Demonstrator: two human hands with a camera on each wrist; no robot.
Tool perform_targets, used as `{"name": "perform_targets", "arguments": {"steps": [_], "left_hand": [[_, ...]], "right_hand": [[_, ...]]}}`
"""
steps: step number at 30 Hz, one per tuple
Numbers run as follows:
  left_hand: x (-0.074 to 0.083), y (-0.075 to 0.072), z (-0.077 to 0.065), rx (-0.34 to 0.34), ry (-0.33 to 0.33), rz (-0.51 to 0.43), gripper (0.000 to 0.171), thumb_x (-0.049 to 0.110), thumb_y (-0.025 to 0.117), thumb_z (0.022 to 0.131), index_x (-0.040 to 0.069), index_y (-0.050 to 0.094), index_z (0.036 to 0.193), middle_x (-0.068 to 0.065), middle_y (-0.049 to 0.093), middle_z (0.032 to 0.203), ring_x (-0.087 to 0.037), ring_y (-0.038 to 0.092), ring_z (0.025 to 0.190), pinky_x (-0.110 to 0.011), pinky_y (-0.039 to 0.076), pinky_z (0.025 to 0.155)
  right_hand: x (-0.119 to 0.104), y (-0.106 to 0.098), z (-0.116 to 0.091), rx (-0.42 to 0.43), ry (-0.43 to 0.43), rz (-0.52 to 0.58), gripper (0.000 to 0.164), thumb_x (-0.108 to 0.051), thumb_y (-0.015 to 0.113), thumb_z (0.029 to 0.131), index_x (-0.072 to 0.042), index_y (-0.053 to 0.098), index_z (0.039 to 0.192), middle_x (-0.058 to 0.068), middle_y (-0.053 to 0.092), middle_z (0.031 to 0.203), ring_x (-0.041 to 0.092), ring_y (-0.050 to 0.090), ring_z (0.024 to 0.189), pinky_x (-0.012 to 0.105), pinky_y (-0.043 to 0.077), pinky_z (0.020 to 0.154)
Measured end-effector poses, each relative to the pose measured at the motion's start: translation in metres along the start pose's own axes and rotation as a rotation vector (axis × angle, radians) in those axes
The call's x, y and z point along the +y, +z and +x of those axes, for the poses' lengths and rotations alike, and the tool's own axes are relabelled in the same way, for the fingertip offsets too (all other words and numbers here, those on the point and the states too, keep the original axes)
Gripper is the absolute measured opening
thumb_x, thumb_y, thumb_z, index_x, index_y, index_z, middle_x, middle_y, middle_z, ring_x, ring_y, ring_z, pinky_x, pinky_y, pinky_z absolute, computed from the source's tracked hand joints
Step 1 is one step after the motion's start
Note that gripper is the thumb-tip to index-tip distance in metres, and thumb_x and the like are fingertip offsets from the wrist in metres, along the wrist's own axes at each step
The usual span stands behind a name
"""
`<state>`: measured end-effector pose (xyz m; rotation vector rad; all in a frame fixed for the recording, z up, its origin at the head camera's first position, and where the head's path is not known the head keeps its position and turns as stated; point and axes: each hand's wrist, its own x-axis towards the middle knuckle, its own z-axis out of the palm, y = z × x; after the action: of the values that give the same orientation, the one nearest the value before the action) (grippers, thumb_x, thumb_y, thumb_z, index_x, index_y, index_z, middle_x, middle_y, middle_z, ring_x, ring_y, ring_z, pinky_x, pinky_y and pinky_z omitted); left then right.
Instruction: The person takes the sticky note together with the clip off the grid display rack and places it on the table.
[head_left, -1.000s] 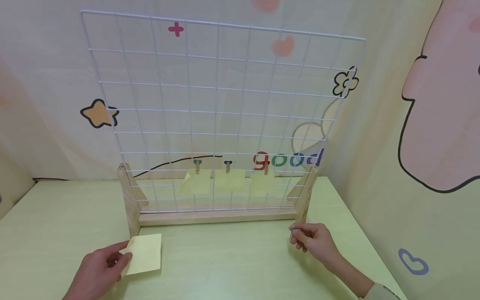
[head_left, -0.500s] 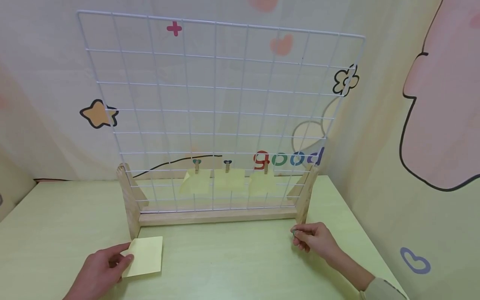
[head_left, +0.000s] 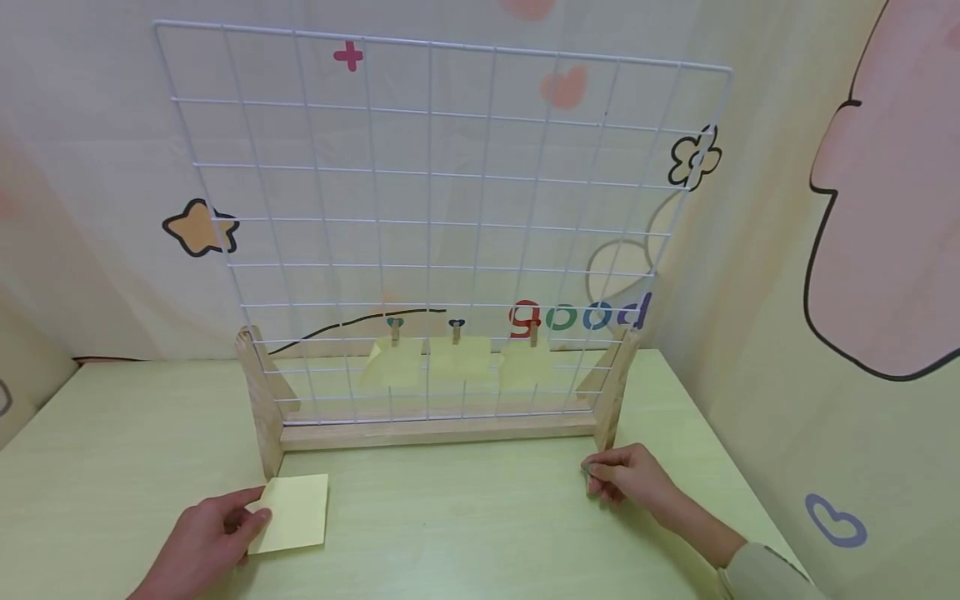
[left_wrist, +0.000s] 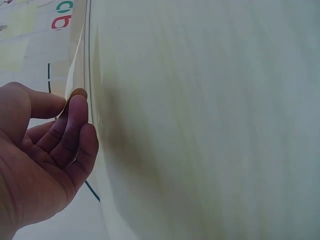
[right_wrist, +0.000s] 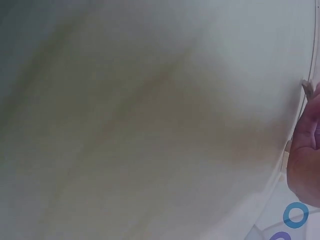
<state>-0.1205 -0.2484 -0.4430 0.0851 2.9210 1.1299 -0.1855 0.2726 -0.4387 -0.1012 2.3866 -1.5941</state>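
Note:
At the lower left of the head view, my left hand (head_left: pixel 202 537) pinches a yellow sticky note (head_left: pixel 300 512) by its left edge, a little above the table. The note appears nearly edge-on in the left wrist view, between thumb and fingers of that hand (left_wrist: pixel 47 140). My right hand (head_left: pixel 637 482) pinches a small clothespin (head_left: pixel 587 473) with a greenish top, near the stand's right foot. Only the tip of that clothespin (right_wrist: pixel 307 89) shows in the right wrist view. Three sticky notes hang on the white wire grid (head_left: pixel 430 175), one of them the middle note (head_left: pixel 460 358), each under a small clothespin.
A wooden stand (head_left: pixel 438 433) holds the grid upright, leaning, at the back of the pale table (head_left: pixel 450 533). Behind it is a wall (head_left: pixel 90 208) with printed shapes and the word "good". Another wall (head_left: pixel 757 333) borders the table on the right.
The sticky note and my left hand have shifted slightly down and right. The clothespin has turned a little in my right fingers. The notes on the grid hang as before.

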Motion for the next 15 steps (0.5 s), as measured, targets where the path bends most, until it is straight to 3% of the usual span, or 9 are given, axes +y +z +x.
{"name": "perform_targets", "arguments": {"steps": [15], "left_hand": [[-0.0065, 0.0008, 0.0071, -0.09, -0.019, -0.016, 0.042, 0.018, 0.061, 0.095, -0.007, 0.056, 0.127, 0.003, 0.063, 0.065, -0.009, 0.056, 0.049, -0.023, 0.042, 0.054]], "right_hand": [[0.0036, -0.001, 0.0037, -0.01, 0.045, 0.003, 0.031, -0.012, 0.058, 0.095, 0.015, 0.063, 0.11, -0.001, 0.066, 0.067, 0.009, 0.058, 0.053, 0.023, 0.047, 0.051]]}}
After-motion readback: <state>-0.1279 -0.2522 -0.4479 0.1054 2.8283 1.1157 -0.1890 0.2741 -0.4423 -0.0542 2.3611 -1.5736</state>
